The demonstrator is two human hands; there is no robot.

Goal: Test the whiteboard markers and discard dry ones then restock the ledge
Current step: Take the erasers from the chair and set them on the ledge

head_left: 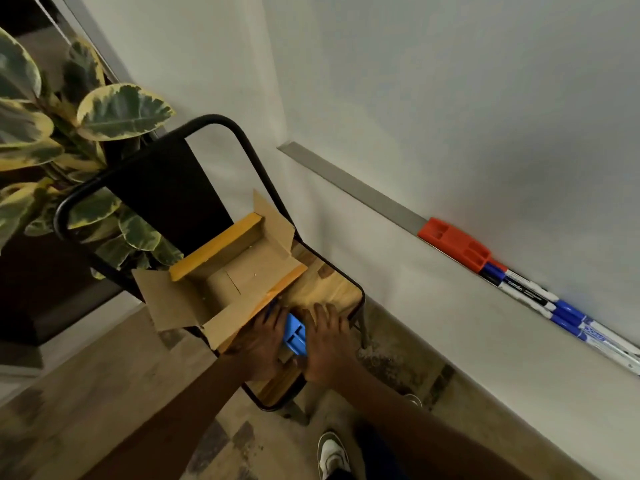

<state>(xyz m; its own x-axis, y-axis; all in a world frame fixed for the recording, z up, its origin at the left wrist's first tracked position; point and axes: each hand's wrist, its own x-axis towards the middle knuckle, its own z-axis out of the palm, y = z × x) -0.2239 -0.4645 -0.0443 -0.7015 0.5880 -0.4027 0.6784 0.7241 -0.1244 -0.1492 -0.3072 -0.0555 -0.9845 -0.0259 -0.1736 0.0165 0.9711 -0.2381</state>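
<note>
A blue plastic eraser point(295, 336) lies on the wooden chair seat point(332, 289), and both my hands are on it. My left hand point(258, 341) curls round its left side next to an open cardboard box point(228, 275). My right hand point(327, 341) grips its right side. A dark blue marker tip shows just above my left hand; I cannot tell if it is held. On the whiteboard ledge point(363, 192) at the right sit an orange eraser point(453, 244) and several blue-capped markers point(540, 299) lying end to end.
The box stands on a black-framed chair point(145, 161) against the wall. A leafy potted plant point(69, 133) fills the left side behind the chair. The whiteboard point(485, 98) covers the upper right. My shoe point(332, 455) stands on the tiled floor below.
</note>
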